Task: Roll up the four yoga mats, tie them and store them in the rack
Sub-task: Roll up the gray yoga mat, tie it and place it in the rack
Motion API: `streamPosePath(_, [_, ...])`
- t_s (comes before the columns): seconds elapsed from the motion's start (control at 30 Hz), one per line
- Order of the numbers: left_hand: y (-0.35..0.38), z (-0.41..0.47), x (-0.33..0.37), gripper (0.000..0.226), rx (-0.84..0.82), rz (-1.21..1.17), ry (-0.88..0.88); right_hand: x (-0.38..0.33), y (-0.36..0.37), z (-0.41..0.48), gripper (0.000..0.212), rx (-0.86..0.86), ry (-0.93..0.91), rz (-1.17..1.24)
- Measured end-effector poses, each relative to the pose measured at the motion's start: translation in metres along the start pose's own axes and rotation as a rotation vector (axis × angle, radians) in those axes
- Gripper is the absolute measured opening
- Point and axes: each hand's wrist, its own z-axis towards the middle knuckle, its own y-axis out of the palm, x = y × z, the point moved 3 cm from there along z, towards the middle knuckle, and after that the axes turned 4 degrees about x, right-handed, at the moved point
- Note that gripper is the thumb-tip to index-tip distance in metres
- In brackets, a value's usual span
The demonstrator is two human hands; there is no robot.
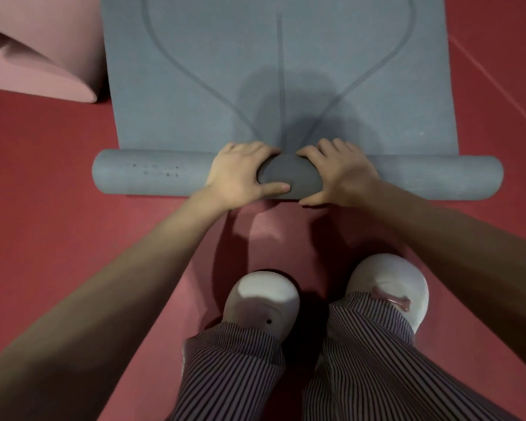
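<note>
Both hands clamp the rolled end of a grey yoga mat (225,86) on a red floor (43,208).

The left hand (240,174) and right hand (340,174) sit close together at the middle of the roll (152,174), fingers curled over its far side and thumbs on the near side. The unrolled part lies flat on the far side, marked with curved and straight guide lines. Faint print (155,171) on the roll's left part is too blurred to read. A pink mat (37,56) lies partly rolled at far left. White slippers (264,296) and striped trousers (362,360) are nearest.
</note>
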Motion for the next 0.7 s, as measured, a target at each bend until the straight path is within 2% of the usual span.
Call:
streamPosePath(0.07, [0.008,-0.012,0.004,0.094,0.134,0.081,0.038,0.002,-0.001,0.002,0.087,-0.010,0.019,0.026])
streamPosePath(0.1, [0.012,-0.013,0.005,0.099,0.142,0.137,0.054,0.002,-0.003,0.002,0.086,-0.005,0.026,0.034])
streamPosePath(0.17, [0.010,-0.007,0.006,0.102,0.027,0.186,0.011,0.003,-0.008,0.005,0.087,-0.025,0.050,0.056])
streamPosePath(0.23, [0.004,0.002,0.005,0.100,-0.078,0.191,-0.048,0.006,-0.009,0.011,0.088,-0.164,0.078,0.098])
streamPosePath(0.3, [0.001,0.010,0.003,0.098,-0.125,0.171,-0.063,0.009,-0.010,0.016,0.089,-0.228,0.088,0.112])
streamPosePath(0.43, [-0.002,0.019,-0.002,0.093,-0.149,0.159,-0.052,0.008,-0.009,0.015,0.098,-0.283,0.124,0.110])
streamPosePath(0.6, [-0.010,0.023,-0.001,0.086,-0.149,0.107,-0.109,0.011,-0.015,0.024,0.088,-0.300,0.155,0.163])
streamPosePath(0.7, [-0.013,0.025,0.002,0.082,-0.253,0.072,-0.140,0.014,-0.016,0.024,0.085,-0.384,0.174,0.251])
